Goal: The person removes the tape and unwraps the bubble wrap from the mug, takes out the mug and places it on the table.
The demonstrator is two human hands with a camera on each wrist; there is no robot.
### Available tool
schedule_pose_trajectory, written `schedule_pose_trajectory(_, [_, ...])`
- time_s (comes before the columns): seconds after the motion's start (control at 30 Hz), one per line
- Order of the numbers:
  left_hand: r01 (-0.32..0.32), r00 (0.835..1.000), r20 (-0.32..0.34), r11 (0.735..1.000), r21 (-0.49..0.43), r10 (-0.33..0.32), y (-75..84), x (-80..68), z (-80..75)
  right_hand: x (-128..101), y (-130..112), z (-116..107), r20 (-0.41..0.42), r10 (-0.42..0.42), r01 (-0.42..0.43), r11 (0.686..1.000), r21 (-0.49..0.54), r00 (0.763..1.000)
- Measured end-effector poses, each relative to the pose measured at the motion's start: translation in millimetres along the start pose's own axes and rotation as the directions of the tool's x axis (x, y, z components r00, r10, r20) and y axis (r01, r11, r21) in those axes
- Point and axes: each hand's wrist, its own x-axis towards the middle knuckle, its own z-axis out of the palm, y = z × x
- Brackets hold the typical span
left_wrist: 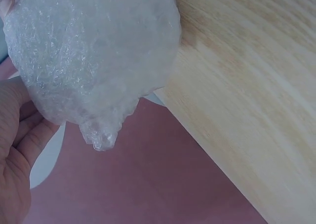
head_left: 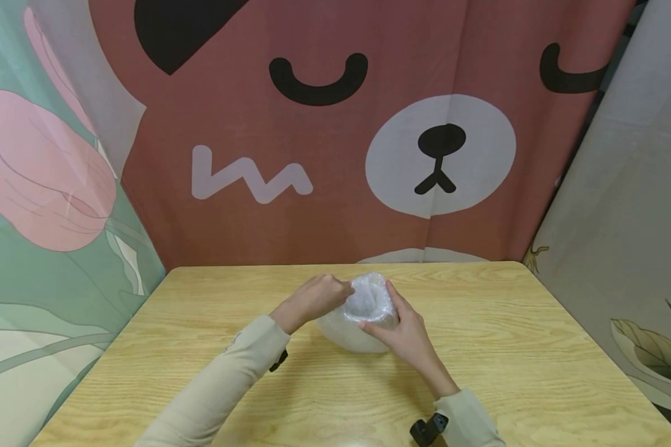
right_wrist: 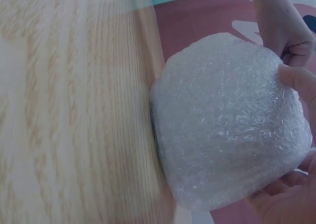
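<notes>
Bundle (head_left: 363,316) on table (head_left: 509,347) (btwn hands)

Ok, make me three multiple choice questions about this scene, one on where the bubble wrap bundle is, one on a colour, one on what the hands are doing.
1. Where is the bubble wrap bundle?
A. in the middle of the wooden table, between both hands
B. on the floor
C. at the table's right edge, away from the hands

2. What colour are the person's sleeves?
A. bright blue
B. beige
C. black

3. What is the left hand doing?
A. lying flat on the table, far from the bundle
B. pinching the wrap at the bundle's top opening
C. holding a pair of scissors

Answers:
1 A: the head view shows the bundle mid-table with a hand on either side.
2 B: both sleeves in the head view are a pale beige.
3 B: its fingers close on the wrap's rim, while the right hand holds the bundle's side.
</notes>
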Motion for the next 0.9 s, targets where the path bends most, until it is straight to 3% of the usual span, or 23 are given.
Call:
schedule_pose_trajectory(0.27, [0.004,1.000,-0.027,0.999,-0.051,-0.005,-0.7,-1.4,0.8,0.0,0.5,-1.0,0.001,-0.009,0.009,1.000,0.005,1.000])
schedule_pose_trajectory(0.7, [-0.005,0.994,-0.105,0.999,-0.037,0.002,-3.7,-8.4,5.6,0.7,1.0,0.3,-0.007,-0.011,0.011,1.000,-0.002,1.000])
schedule_pose_trajectory(0.9, [0.025,0.990,-0.138,0.993,-0.112,-0.040,-5.8,-11.7,9.5,0.6,2.0,0.7,0.000,-0.005,0.005,1.000,0.003,1.000])
